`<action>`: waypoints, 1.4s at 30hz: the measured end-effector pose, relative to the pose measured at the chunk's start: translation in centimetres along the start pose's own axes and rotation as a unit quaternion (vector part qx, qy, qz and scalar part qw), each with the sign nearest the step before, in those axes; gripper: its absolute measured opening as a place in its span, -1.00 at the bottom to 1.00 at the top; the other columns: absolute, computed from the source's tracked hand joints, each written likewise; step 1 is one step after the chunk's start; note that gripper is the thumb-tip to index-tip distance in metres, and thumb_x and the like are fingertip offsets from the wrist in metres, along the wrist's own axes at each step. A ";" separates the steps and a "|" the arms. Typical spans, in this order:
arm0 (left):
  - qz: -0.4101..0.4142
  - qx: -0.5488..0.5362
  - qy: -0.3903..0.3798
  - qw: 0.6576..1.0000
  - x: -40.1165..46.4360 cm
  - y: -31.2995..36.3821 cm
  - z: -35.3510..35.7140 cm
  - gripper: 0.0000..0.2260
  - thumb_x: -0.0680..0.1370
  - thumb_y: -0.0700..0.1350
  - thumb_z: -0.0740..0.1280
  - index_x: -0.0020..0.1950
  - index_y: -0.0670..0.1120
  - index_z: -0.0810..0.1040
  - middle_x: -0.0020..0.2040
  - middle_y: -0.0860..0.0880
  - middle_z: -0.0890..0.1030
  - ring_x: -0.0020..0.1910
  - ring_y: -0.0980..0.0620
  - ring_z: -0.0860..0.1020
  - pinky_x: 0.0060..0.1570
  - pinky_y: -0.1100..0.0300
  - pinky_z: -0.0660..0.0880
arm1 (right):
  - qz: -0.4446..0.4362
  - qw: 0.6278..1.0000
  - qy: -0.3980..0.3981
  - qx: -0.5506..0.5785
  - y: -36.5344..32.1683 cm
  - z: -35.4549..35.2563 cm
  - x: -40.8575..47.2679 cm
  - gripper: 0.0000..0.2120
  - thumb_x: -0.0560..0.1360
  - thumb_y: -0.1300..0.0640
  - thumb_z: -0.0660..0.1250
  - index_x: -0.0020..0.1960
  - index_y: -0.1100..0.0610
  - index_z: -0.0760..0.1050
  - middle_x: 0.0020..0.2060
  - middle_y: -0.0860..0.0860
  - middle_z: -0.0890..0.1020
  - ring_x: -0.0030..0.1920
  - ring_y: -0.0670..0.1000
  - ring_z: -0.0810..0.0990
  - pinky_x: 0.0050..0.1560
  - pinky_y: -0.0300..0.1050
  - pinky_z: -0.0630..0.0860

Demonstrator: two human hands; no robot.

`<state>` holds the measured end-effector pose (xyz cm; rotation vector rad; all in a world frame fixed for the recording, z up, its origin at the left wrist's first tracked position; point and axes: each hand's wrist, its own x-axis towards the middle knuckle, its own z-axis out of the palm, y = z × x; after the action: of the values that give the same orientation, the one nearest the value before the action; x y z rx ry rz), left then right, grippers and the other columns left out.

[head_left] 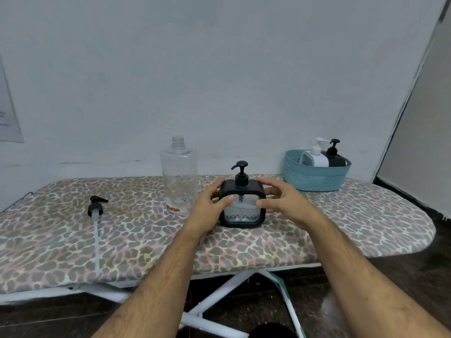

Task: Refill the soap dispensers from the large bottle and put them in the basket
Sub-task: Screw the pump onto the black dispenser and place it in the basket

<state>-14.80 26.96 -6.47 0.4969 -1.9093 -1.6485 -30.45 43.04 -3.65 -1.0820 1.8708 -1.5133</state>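
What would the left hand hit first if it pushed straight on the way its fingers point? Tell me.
The left hand points right, already at the black soap dispenser, so it meets that first. Beyond it is the right hand. How firmly it touches is unclear.
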 end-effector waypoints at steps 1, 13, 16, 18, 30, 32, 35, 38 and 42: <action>-0.001 -0.001 -0.001 1.000 0.2 0.0 0.1 -0.50 0.60 -0.11 0.39 0.51 0.15 0.37 0.23 0.13 0.53 0.21 0.21 0.50 -0.15 0.41 0.51 | -0.001 1.000 -0.004 -0.014 -0.3 -0.4 -0.1 -0.43 0.38 0.30 0.53 0.33 0.02 0.49 0.05 0.06 0.66 0.04 0.04 0.68 -0.01 -0.02 0.63; 0.031 -0.041 0.015 0.999 2.6 2.6 7.7 -0.53 0.60 -0.09 0.40 0.50 -0.02 0.41 0.38 -0.03 0.54 0.32 0.01 0.54 0.30 -0.06 0.52 | -0.055 0.988 0.133 -0.049 -1.2 -6.8 -2.2 -0.54 0.28 0.21 0.62 0.13 -0.03 0.61 -0.06 -0.04 0.71 -0.04 0.05 0.70 0.00 -0.02 0.65; 0.037 -0.030 -0.009 0.999 3.8 2.9 9.4 -0.57 0.61 -0.08 0.38 0.48 0.02 0.44 0.37 -0.02 0.55 0.30 0.01 0.55 0.27 -0.06 0.55 | -0.063 0.978 0.196 -0.041 -1.2 -8.7 -2.0 -0.52 0.27 0.16 0.63 0.14 0.00 0.60 -0.03 -0.01 0.70 -0.05 0.04 0.70 0.04 0.10 0.64; 0.033 -0.017 -0.021 0.999 4.6 2.9 10.3 -0.55 0.61 -0.07 0.37 0.50 0.02 0.42 0.37 -0.02 0.54 0.26 0.06 0.56 0.25 -0.02 0.56 | -0.066 0.967 0.241 -0.048 -1.1 -9.9 -1.6 -0.53 0.26 0.10 0.64 0.12 -0.04 0.59 -0.02 -0.01 0.69 -0.06 0.01 0.70 0.03 0.12 0.64; 0.057 0.100 -0.072 0.991 11.8 2.7 15.2 -0.47 0.59 -0.04 0.40 0.54 0.01 0.35 0.48 0.04 0.44 0.28 0.11 0.52 0.28 0.07 0.49 | -0.060 0.904 0.418 -0.065 -2.9 -15.8 5.1 -0.50 0.16 -0.13 0.62 -0.03 -0.03 0.48 -0.17 -0.04 0.66 -0.14 0.02 0.69 -0.06 0.14 0.65; 0.063 0.120 -0.077 0.988 13.2 2.6 15.5 -0.49 0.59 -0.07 0.40 0.53 0.05 0.37 0.48 0.02 0.45 0.35 0.06 0.48 0.30 0.05 0.47 | -0.049 0.899 0.428 -0.085 -2.9 -16.1 6.3 -0.49 0.18 -0.12 0.62 -0.01 -0.02 0.45 -0.16 -0.06 0.64 -0.14 0.01 0.67 -0.06 0.11 0.64; 0.070 0.176 -0.088 0.978 15.0 2.4 16.2 -0.45 0.58 -0.06 0.41 0.55 0.06 0.34 0.49 0.00 0.43 0.41 0.03 0.45 0.37 0.04 0.42 | -0.031 0.889 0.439 -0.123 -2.7 -16.4 7.8 -0.49 0.20 -0.13 0.61 -0.01 0.00 0.43 -0.16 -0.11 0.60 -0.13 0.00 0.65 -0.10 0.05 0.62; 0.107 0.266 -0.122 0.950 16.0 2.1 17.2 -0.39 0.59 -0.04 0.39 0.61 0.02 0.24 0.58 0.01 0.29 0.51 0.01 0.33 0.42 0.15 0.26 | -0.013 0.884 0.442 -0.153 -2.1 -16.4 8.8 -0.48 0.21 -0.15 0.60 -0.01 0.02 0.41 -0.18 -0.15 0.56 -0.14 -0.03 0.61 -0.16 -0.01 0.57; 0.157 0.414 -0.159 0.882 16.9 1.6 18.1 -0.31 0.62 0.01 0.34 0.65 -0.01 0.06 0.65 0.07 0.02 0.59 0.02 0.16 0.52 0.07 0.17 | -0.012 0.880 0.438 -0.184 -1.4 -16.0 9.9 -0.48 0.23 -0.15 0.59 -0.01 0.05 0.41 -0.23 -0.18 0.52 -0.25 -0.21 0.50 -0.37 -0.21 0.34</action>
<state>-39.09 30.87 -3.51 0.2023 -2.7425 -0.6676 -48.21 43.83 2.81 -0.5618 2.8465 -1.8955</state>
